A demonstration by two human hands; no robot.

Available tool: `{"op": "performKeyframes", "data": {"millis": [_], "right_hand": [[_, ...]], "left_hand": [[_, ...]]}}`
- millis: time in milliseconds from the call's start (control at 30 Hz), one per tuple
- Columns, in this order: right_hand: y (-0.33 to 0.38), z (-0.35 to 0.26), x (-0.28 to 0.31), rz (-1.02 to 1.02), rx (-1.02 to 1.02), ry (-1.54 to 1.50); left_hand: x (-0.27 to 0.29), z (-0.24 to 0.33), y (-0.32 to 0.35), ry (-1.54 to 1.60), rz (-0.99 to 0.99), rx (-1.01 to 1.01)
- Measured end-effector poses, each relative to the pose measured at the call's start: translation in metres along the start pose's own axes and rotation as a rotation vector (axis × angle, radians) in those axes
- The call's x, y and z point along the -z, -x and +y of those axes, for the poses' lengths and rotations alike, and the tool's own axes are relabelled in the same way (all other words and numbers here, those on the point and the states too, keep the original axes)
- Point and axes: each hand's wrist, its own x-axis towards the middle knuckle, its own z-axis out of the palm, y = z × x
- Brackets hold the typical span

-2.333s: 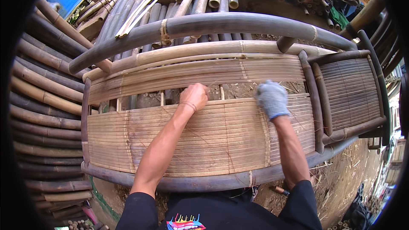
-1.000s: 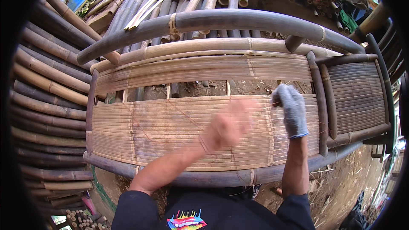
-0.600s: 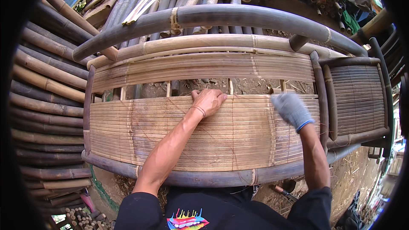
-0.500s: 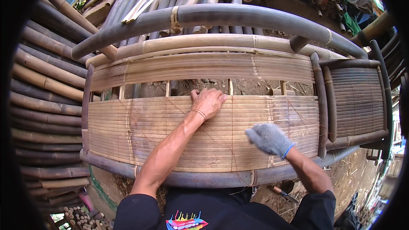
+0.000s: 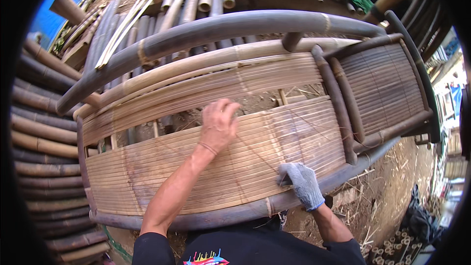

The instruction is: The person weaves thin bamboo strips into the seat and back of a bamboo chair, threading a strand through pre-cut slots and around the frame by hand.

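Your left hand (image 5: 219,122), bare: fingers loosely bent and parted, tips at the far edge of the slatted panel (image 5: 181,181). Thumb hidden; you cannot confirm from this view whether they pinch anything or press the edge.

Your right hand (image 5: 301,181), in a grey knit glove: fingers curled inward, low over the panel's near edge. A thin brown cord (image 5: 257,153) slants from just below your left fingers to the curled right ones and looks nearly straight. Whether the right fingers close on it is hidden by the glove.

The panel lies under and between both sets of fingers, flat in a bamboo frame. More loose cord (image 5: 306,122) trails across it, beyond and above your right fingers.

Handling, judged: the cord is light, limp and fine, likely to slip from a loose hold; take it near its end, wrapped against the glove. The slats look light and springy along their length, smooth-faced, perhaps sharp at the edges; press or hold them close to a tied line rather than mid-span.

Just past your left fingers is an open gap, then a narrower slat band (image 5: 191,91). Nearer your body than either hand runs the dark front rail (image 5: 206,219); farther off, beyond the band, the curved back rail (image 5: 221,29).
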Motion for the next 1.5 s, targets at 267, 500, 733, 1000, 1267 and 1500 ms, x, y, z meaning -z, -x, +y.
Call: {"op": "performKeyframes", "data": {"millis": [267, 500, 733, 1000, 1267, 1500], "right_hand": [[0.008, 0.035, 0.120, 0.606, -0.248, 0.864], [-0.064, 0.073, 0.115, 0.388, 0.248, 0.773], [-0.080, 0.030, 0.136, -0.068, -0.088, -0.055], [-0.144, 0.043, 0.207, 0.723, 0.025, 0.336], [-0.261, 0.099, 0.071, -0.318, 0.119, 0.587], [-0.249, 0.087, 0.086, -0.236, -0.006, 0.519]], "left_hand": [[-0.119, 0.114, -0.082, 0.155, -0.134, -0.363], [-0.133, 0.119, -0.090, 0.234, -0.057, -0.447], [-0.097, 0.111, -0.082, 0.582, -0.234, -0.268], [-0.083, 0.093, -0.098, 0.142, -0.056, 0.345], [-0.126, 0.041, -0.128, 0.373, -0.491, 0.430], [-0.108, 0.044, -0.125, 0.324, -0.511, 0.560]]}}
